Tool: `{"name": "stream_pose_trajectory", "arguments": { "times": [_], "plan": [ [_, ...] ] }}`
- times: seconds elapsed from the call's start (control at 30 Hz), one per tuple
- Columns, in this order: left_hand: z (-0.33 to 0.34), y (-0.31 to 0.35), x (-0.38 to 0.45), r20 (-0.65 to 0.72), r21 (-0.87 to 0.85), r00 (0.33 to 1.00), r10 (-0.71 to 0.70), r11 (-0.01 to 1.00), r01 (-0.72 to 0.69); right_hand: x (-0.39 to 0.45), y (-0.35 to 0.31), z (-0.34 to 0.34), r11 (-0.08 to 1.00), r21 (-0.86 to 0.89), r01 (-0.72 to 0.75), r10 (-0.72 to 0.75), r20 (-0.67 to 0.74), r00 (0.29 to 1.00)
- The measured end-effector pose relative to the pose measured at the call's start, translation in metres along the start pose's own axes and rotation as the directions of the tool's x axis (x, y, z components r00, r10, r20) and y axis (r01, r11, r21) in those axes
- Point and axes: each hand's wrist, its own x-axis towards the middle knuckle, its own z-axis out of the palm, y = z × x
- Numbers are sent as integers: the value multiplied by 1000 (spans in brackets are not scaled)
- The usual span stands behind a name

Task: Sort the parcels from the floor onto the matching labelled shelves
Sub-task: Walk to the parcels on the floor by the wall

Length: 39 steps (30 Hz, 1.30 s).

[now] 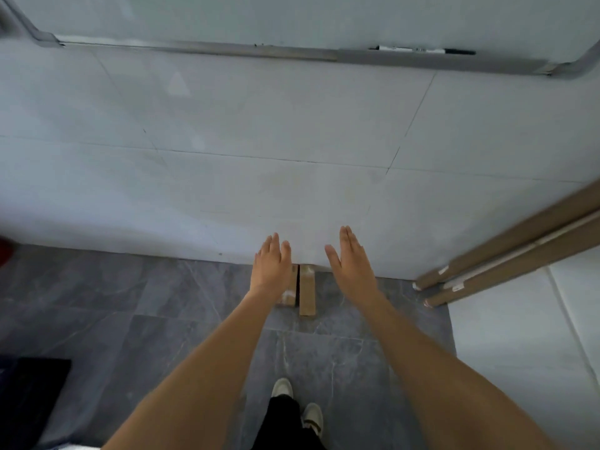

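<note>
Head view: two slim cardboard parcels (306, 293) lie side by side on the floor (194, 306) against the wall, both hands (272, 264) (349, 258) flat, spread, empty above them; probably light and stiff, best gripped across the long edges.

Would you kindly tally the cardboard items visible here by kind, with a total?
Small cardboard parcels on the floor by the wall: 2, the second partly hidden by the left hand
Long cardboard tubes leaning at right: 2
Total: 4
</note>
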Motion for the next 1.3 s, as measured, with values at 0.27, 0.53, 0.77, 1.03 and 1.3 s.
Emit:
{"name": "stream_pose_trajectory", "arguments": {
  "times": [0.27, 0.53, 0.77, 1.03, 1.3],
  "plan": [
    [48, -16, 52, 108, -525, 933, -342, 777, 346, 38, 42, 48, 931, 328, -163, 175, -9, 984],
    [108, -61, 111, 149, -466, 876, -459, 748, 472, 87, 101, 114, 813, 472, -339, 342, 83, 936],
    [203, -139, 170, 118, -480, 819, -561, 690, 542, 120, 179, 214, 805, 441, -396, 347, 192, 918],
    [329, -238, 251, 136, -519, 807, -574, 653, 552, 160, 276, 356, 789, 413, -454, 383, 248, 890],
    [432, -341, 342, 235, -534, 843, -484, 661, 528, 227, 370, 483, 687, 498, -529, 482, 234, 845]
  ]
}}
